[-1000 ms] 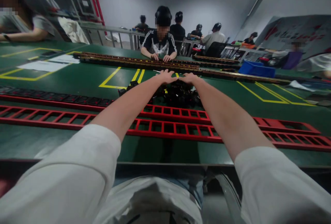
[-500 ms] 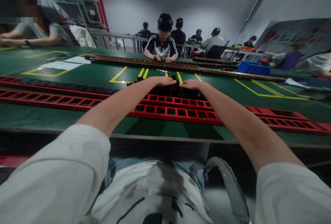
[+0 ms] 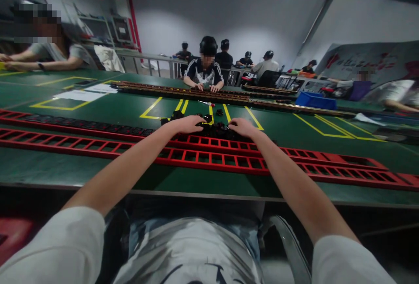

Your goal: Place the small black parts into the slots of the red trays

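Beyond red ladder-shaped frames [image 3: 209, 166], the left hand [image 3: 190, 124] and right hand [image 3: 242, 127] flank small black parts [image 3: 215, 130], perhaps keeping them together; I can't tell either's grip.

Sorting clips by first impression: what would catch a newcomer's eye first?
Probably the two long, red, ladder-like frames across the near side of the green tabletop. Next, the left hand and right hand at a pile of small black parts just behind them. Then the bright blue, box-shaped bin farther off, toward the right.
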A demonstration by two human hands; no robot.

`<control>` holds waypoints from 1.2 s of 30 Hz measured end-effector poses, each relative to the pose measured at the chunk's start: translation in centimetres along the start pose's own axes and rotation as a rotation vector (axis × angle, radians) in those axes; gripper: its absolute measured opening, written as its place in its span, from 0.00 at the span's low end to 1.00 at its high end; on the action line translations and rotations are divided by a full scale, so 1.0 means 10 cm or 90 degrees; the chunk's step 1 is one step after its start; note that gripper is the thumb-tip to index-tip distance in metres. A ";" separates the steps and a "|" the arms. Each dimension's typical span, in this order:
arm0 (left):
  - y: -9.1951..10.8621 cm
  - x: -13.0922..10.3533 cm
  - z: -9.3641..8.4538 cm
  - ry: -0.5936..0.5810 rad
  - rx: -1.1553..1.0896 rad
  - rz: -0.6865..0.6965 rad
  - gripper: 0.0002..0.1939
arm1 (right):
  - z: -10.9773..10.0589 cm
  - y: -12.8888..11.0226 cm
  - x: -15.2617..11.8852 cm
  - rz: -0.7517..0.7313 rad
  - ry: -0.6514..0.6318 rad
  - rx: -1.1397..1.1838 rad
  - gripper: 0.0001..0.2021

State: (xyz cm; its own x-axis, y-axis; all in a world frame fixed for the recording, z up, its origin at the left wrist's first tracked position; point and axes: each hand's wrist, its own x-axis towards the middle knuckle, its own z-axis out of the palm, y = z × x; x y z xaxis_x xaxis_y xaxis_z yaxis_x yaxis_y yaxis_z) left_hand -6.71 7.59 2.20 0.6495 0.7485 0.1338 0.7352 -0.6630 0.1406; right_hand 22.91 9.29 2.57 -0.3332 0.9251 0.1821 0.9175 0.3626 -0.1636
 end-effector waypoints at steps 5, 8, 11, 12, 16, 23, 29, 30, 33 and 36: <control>-0.01 -0.05 -0.02 0.014 -0.034 -0.016 0.22 | 0.00 0.07 -0.01 0.007 0.156 0.050 0.11; -0.02 -0.14 -0.03 0.080 -0.078 -0.048 0.22 | -0.01 0.12 -0.03 -0.008 0.223 0.086 0.12; -0.10 -0.23 -0.03 0.118 -0.088 -0.081 0.23 | 0.00 0.16 -0.05 -0.012 0.244 0.122 0.13; -0.14 -0.26 -0.03 0.119 -0.084 -0.088 0.22 | -0.01 0.16 -0.06 -0.012 0.244 0.136 0.14; -0.25 -0.29 -0.02 0.130 -0.041 -0.089 0.21 | -0.03 0.15 -0.08 -0.058 0.227 0.195 0.23; -0.06 -0.28 -0.01 0.159 -0.037 -0.040 0.19 | -0.01 0.17 -0.04 -0.149 0.198 0.185 0.19; 0.01 -0.28 -0.03 0.173 -0.080 -0.062 0.19 | -0.06 0.10 -0.11 -0.171 0.151 0.217 0.21; 0.00 -0.28 -0.03 0.176 -0.095 -0.069 0.20 | -0.09 0.05 -0.14 -0.182 0.145 0.207 0.20; -0.06 -0.25 -0.02 0.187 -0.137 -0.086 0.22 | -0.21 -0.22 -0.19 -0.206 0.106 0.217 0.19; -0.11 -0.22 0.01 0.209 -0.180 -0.084 0.22 | -0.22 -0.64 -0.12 -0.273 0.035 0.296 0.21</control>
State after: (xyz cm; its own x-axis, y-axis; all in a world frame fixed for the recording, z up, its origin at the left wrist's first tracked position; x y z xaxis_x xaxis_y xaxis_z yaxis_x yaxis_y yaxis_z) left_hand -8.91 6.67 1.65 0.4243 0.8149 0.3947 0.6958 -0.5724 0.4338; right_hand 17.95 5.63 5.52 -0.6271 0.6840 0.3728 0.5108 0.7224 -0.4661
